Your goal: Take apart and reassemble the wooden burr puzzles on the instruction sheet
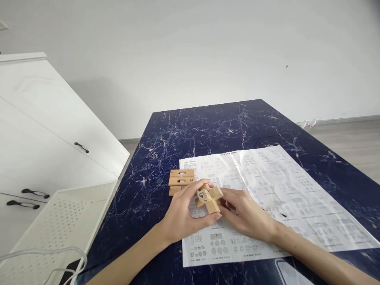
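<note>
A light wooden interlocking puzzle (204, 195), made of crossed blocks with a "G"-like mark in black, is held above a printed paper sheet (276, 178). My left hand (184, 215) curves round its left side, with the thumb below and the fingers above. My right hand (242, 209) grips it from the right; its fingertips are partly hidden behind the blocks. Just beyond my left hand lie several notched wooden pieces (181, 181) in a stack of rows, some with handwritten numbers. My fingers cover part of the nearest one.
The dark blue marble-patterned table (208, 126) reaches toward a pale wall. A phone-like object (292, 273) lies at the near edge, partly under my right forearm. At left stand a white cabinet (53, 138), a perforated white basket (53, 221) and a white cable (71, 250).
</note>
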`<state>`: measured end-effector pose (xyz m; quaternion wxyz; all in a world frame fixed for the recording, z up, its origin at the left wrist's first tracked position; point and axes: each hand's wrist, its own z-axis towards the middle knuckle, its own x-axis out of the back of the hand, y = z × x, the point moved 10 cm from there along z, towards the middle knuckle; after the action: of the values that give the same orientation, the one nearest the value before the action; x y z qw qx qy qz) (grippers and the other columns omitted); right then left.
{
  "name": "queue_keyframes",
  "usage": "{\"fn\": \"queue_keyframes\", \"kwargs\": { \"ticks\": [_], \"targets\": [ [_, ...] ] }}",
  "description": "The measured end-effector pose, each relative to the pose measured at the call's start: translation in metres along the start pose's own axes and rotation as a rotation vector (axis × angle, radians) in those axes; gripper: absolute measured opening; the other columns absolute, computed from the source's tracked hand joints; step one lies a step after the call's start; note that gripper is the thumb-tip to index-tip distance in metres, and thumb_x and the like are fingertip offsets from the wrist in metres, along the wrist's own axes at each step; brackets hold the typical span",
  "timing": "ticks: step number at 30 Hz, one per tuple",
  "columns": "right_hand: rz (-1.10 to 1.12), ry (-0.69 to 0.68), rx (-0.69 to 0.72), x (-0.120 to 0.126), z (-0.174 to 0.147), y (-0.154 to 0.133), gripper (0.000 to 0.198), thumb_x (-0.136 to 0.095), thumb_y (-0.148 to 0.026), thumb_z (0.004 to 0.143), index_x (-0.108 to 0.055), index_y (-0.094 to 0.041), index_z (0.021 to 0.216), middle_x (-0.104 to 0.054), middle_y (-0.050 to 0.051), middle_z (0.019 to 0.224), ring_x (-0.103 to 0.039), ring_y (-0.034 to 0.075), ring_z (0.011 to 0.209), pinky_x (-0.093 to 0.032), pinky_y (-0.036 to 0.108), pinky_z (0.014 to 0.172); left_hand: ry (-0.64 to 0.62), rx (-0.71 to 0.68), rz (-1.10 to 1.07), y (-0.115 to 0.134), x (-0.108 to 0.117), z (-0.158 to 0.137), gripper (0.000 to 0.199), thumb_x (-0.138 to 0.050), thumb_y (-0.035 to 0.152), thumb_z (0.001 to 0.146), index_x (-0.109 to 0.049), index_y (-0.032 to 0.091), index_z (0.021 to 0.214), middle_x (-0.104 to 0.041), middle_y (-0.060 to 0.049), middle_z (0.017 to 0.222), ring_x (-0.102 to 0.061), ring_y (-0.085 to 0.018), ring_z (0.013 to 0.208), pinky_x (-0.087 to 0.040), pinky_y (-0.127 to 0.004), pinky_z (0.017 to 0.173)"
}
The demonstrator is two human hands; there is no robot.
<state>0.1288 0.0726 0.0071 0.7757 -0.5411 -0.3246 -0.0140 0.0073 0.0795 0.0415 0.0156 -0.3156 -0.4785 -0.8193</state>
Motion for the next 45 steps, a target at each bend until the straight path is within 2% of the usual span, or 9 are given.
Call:
{"fn": "queue_keyframes", "kwargs": {
  "ticks": [10,17,20,28,34,36,41,43,45],
  "targets": [
    [-0.002,0.039,-0.024,0.000,0.000,0.002,0.016,-0.048,-0.021,0.102,-0.056,-0.021,0.088,-0.062,0.003,0.077,-0.053,0.017,0.063,-0.039,0.029,0.059,0.118,-0.088,0.009,0.009,0.003,-0.001,0.061,-0.081,0.042,0.089,-0.054,0.024,0.140,-0.074,-0.009,0.125,-0.073,-0.026,0.112,-0.060,-0.041,0.100],
    [0.280,-0.156,-0.019,-0.006,-0.001,-0.009,0.022,-0.053,-0.034,0.106,-0.057,-0.020,0.089,-0.060,0.002,0.083,-0.051,0.016,0.072,-0.043,0.029,0.066,0.079,-0.156,-0.114,0.016,0.004,-0.001,0.062,-0.081,0.053,0.087,-0.060,0.022,0.137,-0.076,-0.009,0.118,-0.075,-0.025,0.102,-0.063,-0.038,0.091],
    [0.455,-0.242,-0.048,-0.015,-0.003,-0.008,0.030,-0.055,-0.041,0.106,-0.058,-0.018,0.087,-0.056,0.000,0.077,-0.050,0.013,0.064,-0.042,0.027,0.060,0.069,-0.199,-0.113,0.021,0.004,-0.003,0.064,-0.082,0.054,0.085,-0.062,0.022,0.136,-0.078,-0.008,0.114,-0.077,-0.024,0.096,-0.064,-0.038,0.089],
    [0.871,-0.434,-0.030,-0.034,-0.008,-0.017,0.034,-0.063,-0.045,0.105,-0.067,-0.014,0.093,-0.058,0.001,0.080,-0.052,0.007,0.054,-0.048,0.021,0.050,0.039,-0.267,-0.211,0.028,0.000,-0.007,0.079,-0.079,0.056,0.087,-0.048,0.026,0.154,-0.078,-0.010,0.121,-0.080,-0.025,0.096,-0.065,-0.038,0.090],
    [1.225,-0.751,-0.095,-0.056,-0.026,-0.030,0.040,-0.069,-0.051,0.101,-0.064,-0.014,0.086,-0.053,-0.002,0.071,-0.040,0.006,0.048,-0.046,0.018,0.040,-0.085,-0.260,-0.374,0.033,-0.013,-0.010,0.084,-0.075,0.061,0.088,-0.043,0.025,0.156,-0.078,-0.013,0.123,-0.080,-0.029,0.102,-0.066,-0.043,0.093],
    [1.269,-0.720,-0.121,-0.055,-0.024,-0.026,0.038,-0.070,-0.051,0.101,-0.063,-0.014,0.090,-0.053,-0.003,0.072,-0.040,0.006,0.049,-0.047,0.019,0.040,-0.070,-0.218,-0.395,0.028,-0.013,-0.010,0.080,-0.075,0.061,0.088,-0.045,0.025,0.154,-0.077,-0.014,0.124,-0.080,-0.030,0.102,-0.066,-0.045,0.092],
    [1.237,-0.476,-0.109,-0.039,-0.009,-0.009,0.034,-0.065,-0.047,0.105,-0.064,-0.014,0.100,-0.057,-0.001,0.080,-0.048,0.007,0.055,-0.051,0.021,0.049,0.013,-0.154,-0.377,0.015,-0.004,-0.005,0.070,-0.077,0.053,0.091,-0.051,0.024,0.149,-0.074,-0.016,0.129,-0.076,-0.033,0.114,-0.062,-0.050,0.100],
    [1.257,-0.451,-0.127,-0.037,-0.008,-0.007,0.032,-0.065,-0.046,0.105,-0.063,-0.014,0.101,-0.056,-0.001,0.080,-0.048,0.007,0.055,-0.050,0.020,0.049,0.011,-0.159,-0.351,0.015,-0.003,-0.004,0.070,-0.078,0.050,0.090,-0.051,0.024,0.149,-0.074,-0.015,0.130,-0.075,-0.033,0.116,-0.060,-0.051,0.103],
    [1.305,-0.489,-0.134,-0.039,-0.009,-0.009,0.030,-0.067,-0.044,0.105,-0.062,-0.015,0.101,-0.055,-0.002,0.078,-0.046,0.007,0.054,-0.047,0.020,0.047,-0.002,-0.166,-0.336,0.016,-0.004,-0.004,0.074,-0.080,0.051,0.088,-0.050,0.024,0.151,-0.073,-0.015,0.131,-0.075,-0.033,0.117,-0.059,-0.052,0.105]
  ]
}}
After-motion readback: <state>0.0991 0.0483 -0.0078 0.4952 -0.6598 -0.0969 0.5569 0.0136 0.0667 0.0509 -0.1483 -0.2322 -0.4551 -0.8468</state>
